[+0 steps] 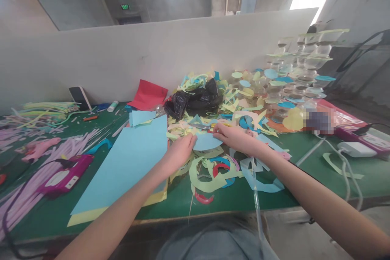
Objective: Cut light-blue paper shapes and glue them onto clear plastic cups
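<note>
A light blue piece of paper (207, 142) with a curved lower edge is held between my two hands over the middle of the table. My left hand (182, 150) pinches its left end. At the other end, the fingers of my right hand (231, 136) are closed on the paper. Just behind it, what looks like a pair of scissors (199, 126) lies among paper scraps. Below my hands lies a pale green paper ring (195, 180), with red and blue cut pieces beside it.
Light blue sheets (122, 170) are stacked on the left of the green table (213, 207). A black plastic bag (198, 101) with scraps stands behind. Clear cups (307, 65) with paper discs are piled at right. Magenta power strips (65, 174) and cords lie on both sides.
</note>
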`<state>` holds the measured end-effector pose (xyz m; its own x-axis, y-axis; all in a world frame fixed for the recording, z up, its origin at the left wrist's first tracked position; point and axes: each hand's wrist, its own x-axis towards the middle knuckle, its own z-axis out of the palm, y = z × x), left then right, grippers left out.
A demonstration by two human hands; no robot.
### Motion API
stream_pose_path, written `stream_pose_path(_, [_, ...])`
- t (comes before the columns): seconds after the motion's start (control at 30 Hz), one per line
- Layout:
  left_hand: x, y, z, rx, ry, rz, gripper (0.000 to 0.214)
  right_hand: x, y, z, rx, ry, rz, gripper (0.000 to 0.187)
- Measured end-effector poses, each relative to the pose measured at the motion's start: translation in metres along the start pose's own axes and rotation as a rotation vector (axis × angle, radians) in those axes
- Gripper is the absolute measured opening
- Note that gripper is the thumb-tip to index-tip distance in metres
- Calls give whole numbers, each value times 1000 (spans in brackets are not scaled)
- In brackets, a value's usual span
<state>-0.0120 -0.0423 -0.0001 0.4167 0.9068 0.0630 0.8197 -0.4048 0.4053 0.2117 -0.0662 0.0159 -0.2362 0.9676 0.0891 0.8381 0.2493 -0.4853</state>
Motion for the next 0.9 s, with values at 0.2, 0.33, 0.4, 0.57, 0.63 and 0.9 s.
stream_pose_path(0.2, [-1, 3, 3, 204, 8, 31, 34, -2, -1, 1, -63, 8, -41, 16])
stream_pose_path(0.33, [-1, 6, 4, 283, -5, 20, 35, -2, 1, 3, -108, -3, -73, 17])
stream_pose_path(0.4, [-1, 6, 4, 295, 6, 13, 35, -1, 3, 3, -133, 7, -91, 19])
stream_pose_path(0.57, [-2, 7, 4, 266, 25, 5, 36, 0, -2, 3, -231, 219, -259, 28])
stream_pose_path(0.63, [-2, 7, 4, 240, 32, 7, 37, -2, -7, 4, -212, 304, -336, 30])
stream_pose_path(0.9, [-4, 10, 0, 188, 41, 19, 40, -20, -18, 17, -178, 182, -594, 38])
